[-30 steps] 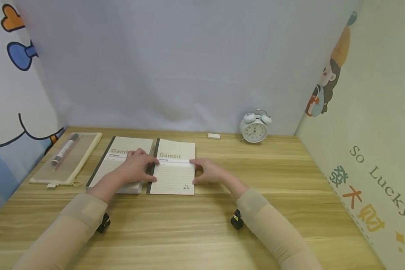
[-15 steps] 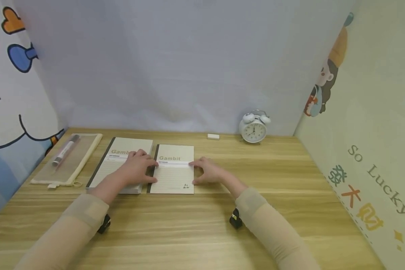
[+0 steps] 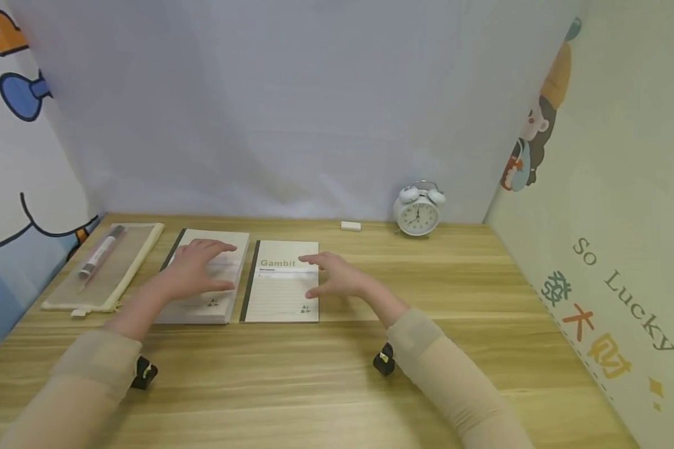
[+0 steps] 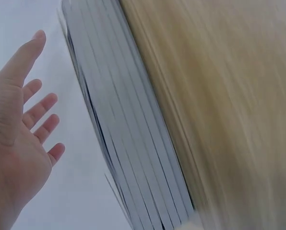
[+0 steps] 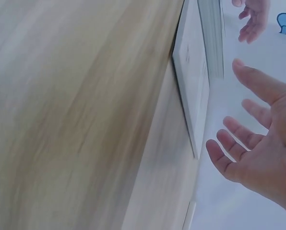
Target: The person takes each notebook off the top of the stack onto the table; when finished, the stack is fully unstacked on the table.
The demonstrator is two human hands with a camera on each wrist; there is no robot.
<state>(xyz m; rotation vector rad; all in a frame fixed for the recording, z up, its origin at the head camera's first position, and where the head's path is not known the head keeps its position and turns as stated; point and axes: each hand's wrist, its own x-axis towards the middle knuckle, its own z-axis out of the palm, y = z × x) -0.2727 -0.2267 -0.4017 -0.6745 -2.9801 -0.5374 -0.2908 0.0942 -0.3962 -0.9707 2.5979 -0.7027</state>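
- Notebook (image 3: 278, 293): a single thin copy, flat on the table (image 3: 292, 386), its dark spine along the 9 o'clock edge.
- Stack (image 3: 222, 268): several layers deep, just beside the notebook at its 9 o'clock.
- Left hand (image 3: 193, 269): above the stack, fingers spread, thumb and fingers apart, holding nothing.
- Right hand (image 3: 339, 276): over the notebook's 3 o'clock edge, fingers parted from the thumb, likewise holding nothing; the two hands are apart.
- Handling, notebook: judged light and pliable, its cover apt to slide; the 9 and 3 o'clock edges suit a gentle pinch, the spine being probably the stiffer.
- Handling, stack: judged heavier, its layers liable to slip over one another; a firm hold across the full thickness at 9 and 3 o'clock is advisable.
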